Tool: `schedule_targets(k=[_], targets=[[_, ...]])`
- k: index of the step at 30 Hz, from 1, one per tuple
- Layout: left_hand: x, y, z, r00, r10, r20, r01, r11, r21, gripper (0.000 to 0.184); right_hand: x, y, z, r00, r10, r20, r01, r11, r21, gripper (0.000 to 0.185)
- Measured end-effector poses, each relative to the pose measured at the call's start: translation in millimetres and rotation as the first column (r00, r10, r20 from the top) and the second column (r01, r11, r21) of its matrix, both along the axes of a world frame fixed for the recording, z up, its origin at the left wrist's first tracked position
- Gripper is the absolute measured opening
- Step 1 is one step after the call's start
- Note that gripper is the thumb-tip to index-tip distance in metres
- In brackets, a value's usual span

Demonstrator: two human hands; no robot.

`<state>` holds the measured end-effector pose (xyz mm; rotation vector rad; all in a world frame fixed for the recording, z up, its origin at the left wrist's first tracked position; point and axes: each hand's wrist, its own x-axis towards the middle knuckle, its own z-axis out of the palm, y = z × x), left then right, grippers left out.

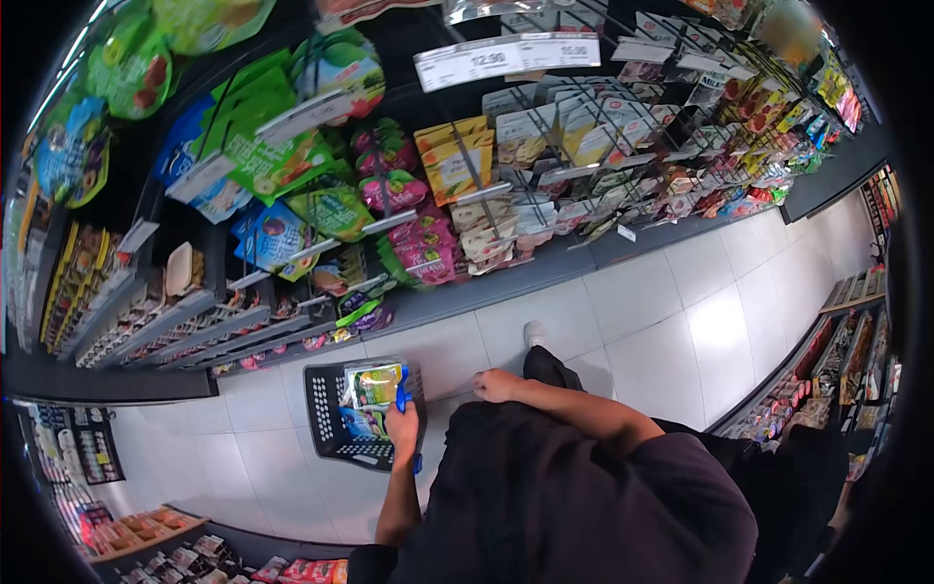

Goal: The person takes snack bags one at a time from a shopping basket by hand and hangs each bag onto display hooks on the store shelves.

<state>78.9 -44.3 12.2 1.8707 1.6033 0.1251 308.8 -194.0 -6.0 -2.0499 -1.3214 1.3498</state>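
Observation:
My left hand [402,429] is closed around the blue handle [403,386] of a dark grey shopping basket [324,417]. Inside the basket lie a green and yellow packet [376,385] and a blue packet [362,422]. To the right of the basket, my right hand [497,385] hangs near my body, its fingers curled, touching none of the goods. Whether it holds anything small is hidden.
Ahead runs a long shelf with hanging green bags [263,161], pink bags [423,243], yellow bags [454,161] and a price label [506,60]. Pale floor tiles [642,360] lie between it and more shelving [817,375] at the right. Another rack [146,530] stands at lower left.

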Motion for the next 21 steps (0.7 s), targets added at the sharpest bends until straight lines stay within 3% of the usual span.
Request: schedule_targets(k=[2,4,8,13,16,18,21], targets=[[6.1,-1.5,-3.1,0.998,0.054,-0.039,-0.054,0.999,-0.004,0.036,32.3,-7.0,-7.1,0.986,-0.102,-0.129,0.094,0.993,-0.067,0.038],[19.7,-7.0,1.2,0.982,0.087,-0.167,-0.071,0.992,0.103,0.036,68.8,-9.8,-10.7,0.988,-0.138,-0.064,0.137,0.99,-0.009,0.038],[46.1,-15.0,9.2,0.968,0.145,-0.205,-0.126,0.987,0.1,0.035,148.5,-28.9,-15.1,0.968,-0.238,-0.083,0.246,0.964,0.103,0.036],[89.7,-25.0,-5.3,0.951,0.244,-0.19,-0.207,0.959,0.193,0.037,235.9,-79.7,-25.5,0.939,-0.317,-0.131,0.321,0.947,0.009,0.03],[121.5,-31.6,-12.9,0.968,0.226,-0.111,-0.202,0.96,0.196,0.036,274.7,-108.5,-33.4,0.94,-0.327,-0.102,0.328,0.945,-0.003,0.027],[153.6,-44.7,-0.2,0.974,0.221,0.057,-0.227,0.965,0.13,0.029,293.0,-123.4,-35.7,0.947,-0.311,-0.075,0.313,0.949,0.022,0.022],[191.1,-59.1,-17.6,0.963,0.256,0.079,-0.267,0.946,0.183,0.024,309.6,-133.6,-25.5,0.913,-0.368,-0.177,0.358,0.93,-0.084,0.024]])
